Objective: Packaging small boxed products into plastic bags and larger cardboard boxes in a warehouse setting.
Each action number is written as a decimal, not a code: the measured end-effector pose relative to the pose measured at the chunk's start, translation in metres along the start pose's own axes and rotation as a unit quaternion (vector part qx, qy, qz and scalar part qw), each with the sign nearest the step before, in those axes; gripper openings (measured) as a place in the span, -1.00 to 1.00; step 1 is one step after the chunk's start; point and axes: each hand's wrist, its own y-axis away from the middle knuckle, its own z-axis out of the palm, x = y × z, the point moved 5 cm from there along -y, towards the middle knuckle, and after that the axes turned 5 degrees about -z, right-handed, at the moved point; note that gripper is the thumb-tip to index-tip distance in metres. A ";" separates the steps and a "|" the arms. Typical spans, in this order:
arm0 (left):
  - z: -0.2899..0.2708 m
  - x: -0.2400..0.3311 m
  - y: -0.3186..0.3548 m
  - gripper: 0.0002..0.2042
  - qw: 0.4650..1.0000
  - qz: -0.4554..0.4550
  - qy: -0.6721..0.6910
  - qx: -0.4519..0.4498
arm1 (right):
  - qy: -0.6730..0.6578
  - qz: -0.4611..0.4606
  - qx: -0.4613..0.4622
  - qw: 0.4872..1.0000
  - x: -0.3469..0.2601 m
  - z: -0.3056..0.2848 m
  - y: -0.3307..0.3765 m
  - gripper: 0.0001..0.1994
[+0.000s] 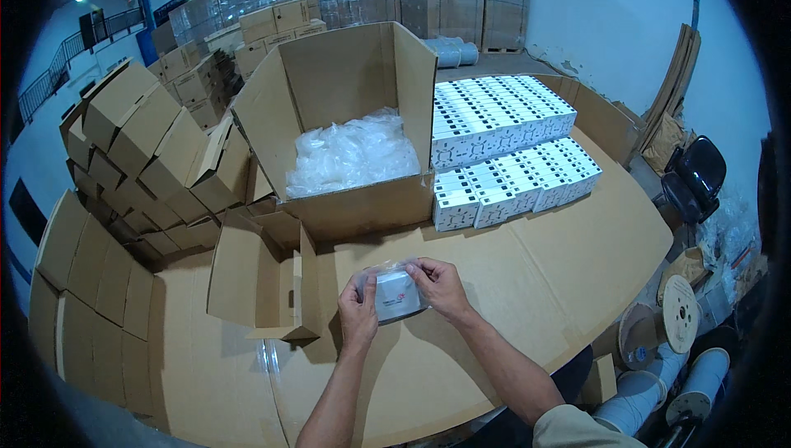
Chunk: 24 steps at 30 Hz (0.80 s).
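Between my two hands is a white rounded box-like device [397, 298] in a clear plastic bag [386, 268], held above the cardboard-covered table [527, 283]. My left hand [359, 315] grips its left side, thumb on the front. At the upper right, my right hand [440, 287] pinches the bag near its top edge. To the left of my hands stands a small brown box [310, 296] with its flaps spread open. Behind it, a large open carton [354, 213] holds a heap of clear plastic bags [354, 156].
Rows of white printed boxes [503, 127] are stacked at the far right of the table. Brown cartons [156, 151] pile up on the left, with more [91, 300] nearer. Beyond the right edge are a black chair [696, 172] and cable spools [680, 314].
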 end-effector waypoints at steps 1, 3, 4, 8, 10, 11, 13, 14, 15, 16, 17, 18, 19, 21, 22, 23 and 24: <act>0.000 0.001 0.000 -0.69 1.000 0.010 0.020 -0.002 | -0.003 0.001 0.006 1.000 -0.002 0.000 0.001 -0.74; -0.001 0.003 0.001 -0.68 0.999 0.020 0.040 -0.004 | -0.008 0.007 0.003 1.000 -0.010 0.001 0.002 -0.74; -0.002 0.006 0.002 -0.67 0.998 0.022 0.057 -0.005 | -0.012 0.013 -0.002 1.000 -0.012 0.001 0.002 -0.74; 0.000 0.015 0.005 -0.64 0.995 0.028 0.096 -0.020 | -0.028 -0.012 -0.004 1.000 -0.015 -0.002 0.003 -0.74; 0.000 0.015 0.004 -0.63 0.994 0.043 0.097 -0.007 | -0.044 -0.021 -0.011 0.999 -0.021 0.001 0.004 -0.73; 0.001 0.015 0.003 -0.62 0.993 0.056 0.100 0.006 | -0.044 -0.021 -0.010 0.999 -0.020 0.001 0.004 -0.73; 0.001 0.013 0.001 -0.62 0.993 0.047 0.106 0.010 | -0.065 -0.020 -0.032 0.997 -0.017 0.003 0.002 -0.72; -0.002 0.011 -0.001 -0.61 0.993 0.039 0.109 0.018 | -0.067 -0.019 -0.034 0.997 -0.020 0.005 0.003 -0.72; -0.004 0.007 -0.002 -0.61 0.993 0.038 0.108 0.020 | -0.074 -0.011 -0.049 0.996 -0.025 0.010 0.004 -0.69; -0.006 0.004 -0.003 -0.60 0.992 0.048 0.119 0.014 | -0.081 -0.003 -0.064 0.995 -0.027 0.014 0.006 -0.63; -0.004 0.005 -0.003 -0.58 0.989 0.059 0.132 0.004 | -0.080 -0.003 -0.063 0.995 -0.024 0.011 0.005 -0.63; -0.002 0.005 -0.004 -0.58 0.989 0.058 0.133 0.003 | -0.078 0.004 -0.076 0.994 -0.018 0.009 0.005 -0.59; 0.000 0.006 -0.004 -0.59 0.987 0.056 0.150 0.001 | -0.077 0.011 -0.089 0.993 -0.014 0.007 0.005 -0.55; -0.003 0.004 -0.006 -0.60 0.985 0.052 0.164 0.004 | -0.066 0.020 -0.092 0.993 -0.019 0.008 0.005 -0.56; -0.004 0.002 -0.008 -0.61 0.986 0.057 0.159 -0.005 | -0.055 0.028 -0.095 0.994 -0.020 0.008 0.005 -0.57; -0.003 0.005 -0.009 -0.62 0.986 0.063 0.156 -0.016 | -0.054 0.028 -0.095 0.994 -0.021 0.007 0.006 -0.57; -0.003 0.008 -0.008 -0.62 0.985 0.064 0.157 -0.016 | -0.047 0.028 -0.092 0.994 -0.020 0.005 0.006 -0.58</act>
